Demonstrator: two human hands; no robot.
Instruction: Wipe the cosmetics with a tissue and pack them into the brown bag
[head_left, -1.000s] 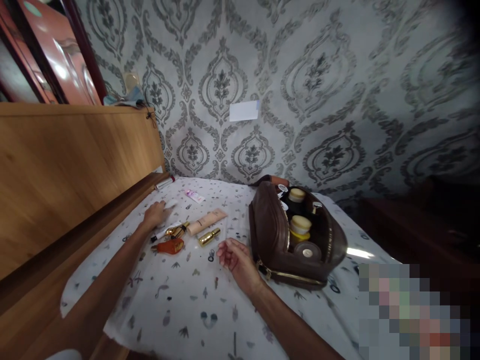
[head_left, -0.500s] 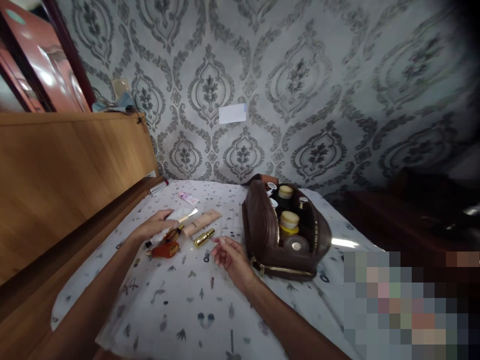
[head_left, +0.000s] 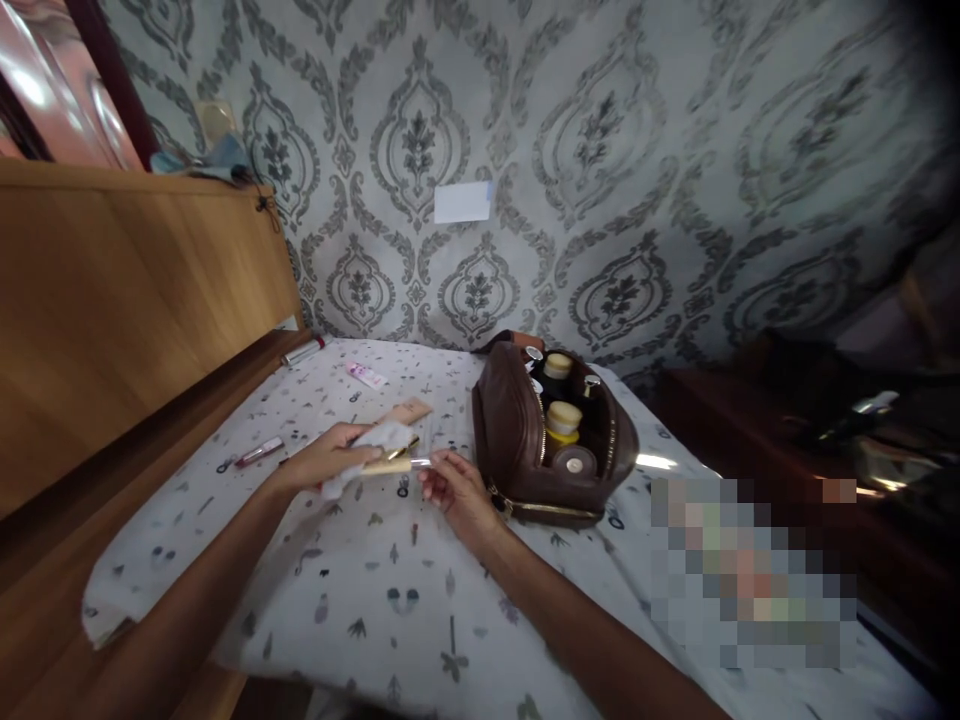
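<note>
My left hand (head_left: 330,458) is closed around a crumpled white tissue or cloth (head_left: 386,436) and the pale handle of a makeup brush (head_left: 386,467). The brush lies level, its silvery end pointing right. At that end, the bent fingers of my right hand (head_left: 457,490) pinch the brush. A peach squeeze tube (head_left: 412,408) lies just behind the cloth. Part of a gold tube (head_left: 405,448) shows under it. The amber bottle is mostly hidden by my left hand and the cloth.
An open brown toiletry bag (head_left: 555,490) with several lidded jars stands right of my right hand. A pink-and-white tube (head_left: 365,375), a lip gloss tube (head_left: 259,452) and a silver-and-red tube (head_left: 303,351) lie to the left. A wooden board (head_left: 142,270) borders the patterned sheet.
My left hand has brought the brush rightward and lower, and a white cloth now shows with it. My right hand has closed on the brush's end. The view has tilted downward.
</note>
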